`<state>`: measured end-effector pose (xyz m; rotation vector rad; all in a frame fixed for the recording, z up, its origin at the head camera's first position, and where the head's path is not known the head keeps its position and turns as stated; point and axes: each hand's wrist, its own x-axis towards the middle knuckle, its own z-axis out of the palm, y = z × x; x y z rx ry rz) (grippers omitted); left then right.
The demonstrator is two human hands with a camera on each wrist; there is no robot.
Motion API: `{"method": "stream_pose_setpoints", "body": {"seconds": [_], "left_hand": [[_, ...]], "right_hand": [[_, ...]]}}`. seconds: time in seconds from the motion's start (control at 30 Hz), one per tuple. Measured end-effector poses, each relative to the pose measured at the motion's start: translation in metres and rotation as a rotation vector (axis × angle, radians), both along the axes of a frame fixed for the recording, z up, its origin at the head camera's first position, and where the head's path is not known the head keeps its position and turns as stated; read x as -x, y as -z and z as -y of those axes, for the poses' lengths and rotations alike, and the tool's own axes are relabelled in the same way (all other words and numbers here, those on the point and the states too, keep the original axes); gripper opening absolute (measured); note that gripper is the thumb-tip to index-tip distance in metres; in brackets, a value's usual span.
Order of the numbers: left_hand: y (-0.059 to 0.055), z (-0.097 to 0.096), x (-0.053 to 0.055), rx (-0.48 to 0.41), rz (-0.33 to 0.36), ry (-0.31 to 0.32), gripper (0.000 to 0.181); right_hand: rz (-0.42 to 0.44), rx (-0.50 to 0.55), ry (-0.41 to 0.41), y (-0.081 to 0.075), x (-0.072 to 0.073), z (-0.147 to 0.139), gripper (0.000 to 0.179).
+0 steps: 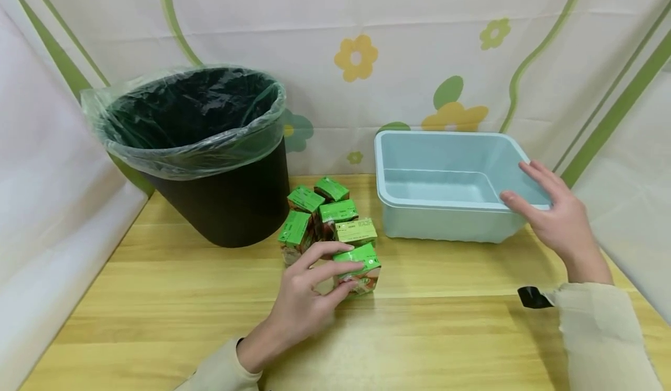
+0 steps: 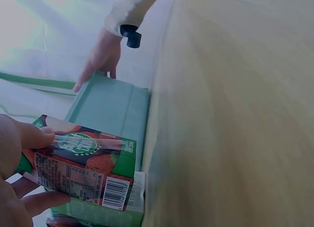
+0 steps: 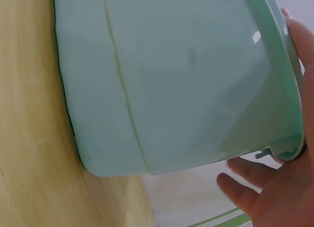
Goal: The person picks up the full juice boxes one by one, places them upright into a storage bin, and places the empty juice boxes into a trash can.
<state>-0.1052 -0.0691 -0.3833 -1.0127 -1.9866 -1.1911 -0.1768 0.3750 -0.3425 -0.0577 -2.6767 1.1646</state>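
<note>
My left hand point(image 1: 306, 295) holds the nearest juice box point(image 1: 367, 268) between thumb and fingers, at the front of a cluster on the table. In the left wrist view, that juice box point(image 2: 83, 163) shows a red fruit picture, a barcode and a straw in clear wrap along its side. Behind it stand several more green-topped boxes point(image 1: 338, 210), one with a paler yellow-green top point(image 1: 356, 231). My right hand point(image 1: 558, 216) grips the right front corner of a light blue plastic bin point(image 1: 435, 222), thumb and a finger over the rim point(image 3: 289, 50), other fingers outside.
A black trash can point(image 1: 230, 210) lined with a translucent green bag point(image 1: 209, 155) stands left of the boxes. The wooden table point(image 1: 183, 315) meets a white curtain point(image 1: 293, 6) with flowers at the back and sides.
</note>
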Motion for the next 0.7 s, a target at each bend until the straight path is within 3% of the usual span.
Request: {"method": "stream_pose_setpoints", "body": {"seconds": [0.4, 0.7], "left_hand": [[-0.03, -0.007, -0.006, -0.046, -0.108, 0.009, 0.042], [-0.05, -0.015, -0.002, -0.073, -0.097, 0.022, 0.037]], "right_hand": [[-0.017, -0.001, -0.008, -0.001, 0.0, 0.001, 0.077], [-0.012, -0.002, -0.015, -0.001, -0.002, 0.0, 0.077]]}}
